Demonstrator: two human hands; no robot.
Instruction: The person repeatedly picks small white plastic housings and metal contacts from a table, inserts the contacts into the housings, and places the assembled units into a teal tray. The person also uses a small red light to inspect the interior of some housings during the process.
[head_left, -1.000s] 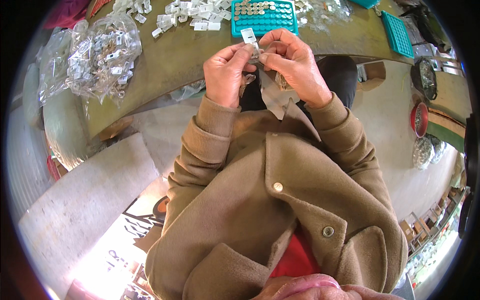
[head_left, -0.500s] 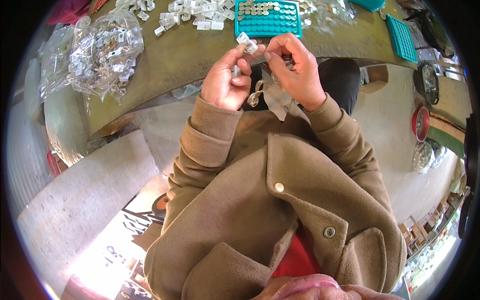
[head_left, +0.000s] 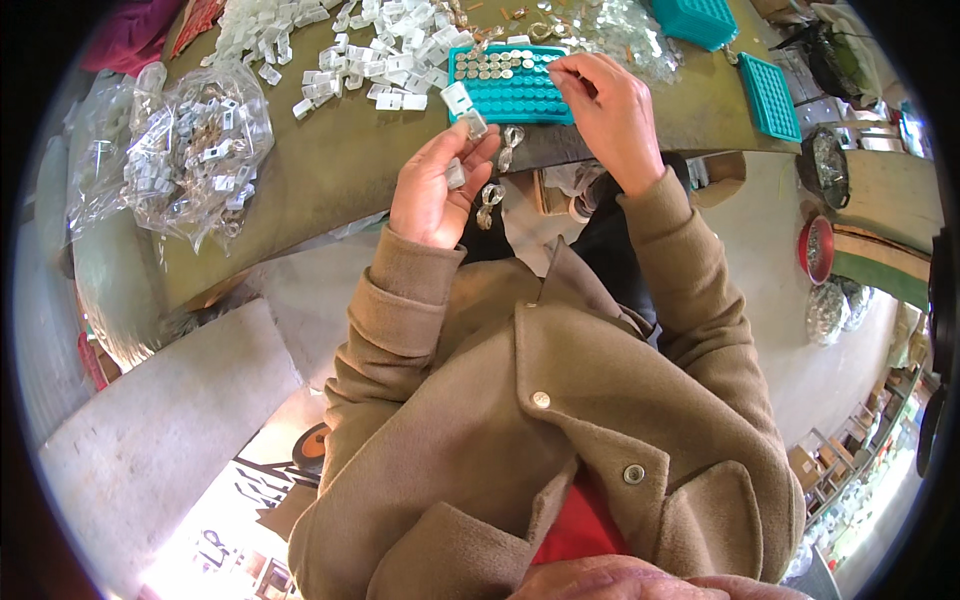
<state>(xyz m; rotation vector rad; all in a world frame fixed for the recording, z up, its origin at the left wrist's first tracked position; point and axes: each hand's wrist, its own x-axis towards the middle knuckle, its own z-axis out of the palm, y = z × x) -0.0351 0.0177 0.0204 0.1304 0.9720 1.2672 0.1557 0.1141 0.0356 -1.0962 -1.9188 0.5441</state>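
My left hand (head_left: 425,195) pinches a small white battery case (head_left: 457,98) at its fingertips, beside the near left corner of a teal tray (head_left: 520,105). Another small white piece (head_left: 455,173) rests against its curled fingers. Coiled thin wire (head_left: 490,205) hangs beside the hand, in front of the table edge. My right hand (head_left: 615,115) is over the tray's right end, thumb and forefinger closed together; whatever lies between them is too small to make out. Round silver button cells (head_left: 495,65) fill the tray's far rows, while the nearer pockets show bare teal.
White cases (head_left: 385,60) lie heaped at the back left of the table (head_left: 330,150). A clear bag (head_left: 205,150) of cases and wire sits further left. Clear plastic pieces (head_left: 635,40) are piled behind the tray. More teal trays (head_left: 770,95) stand at the right.
My right hand has moved away from the left, forward to the tray. The left hand has shifted slightly left and down with the case. The wire coil now hangs lower, and the view has tilted.
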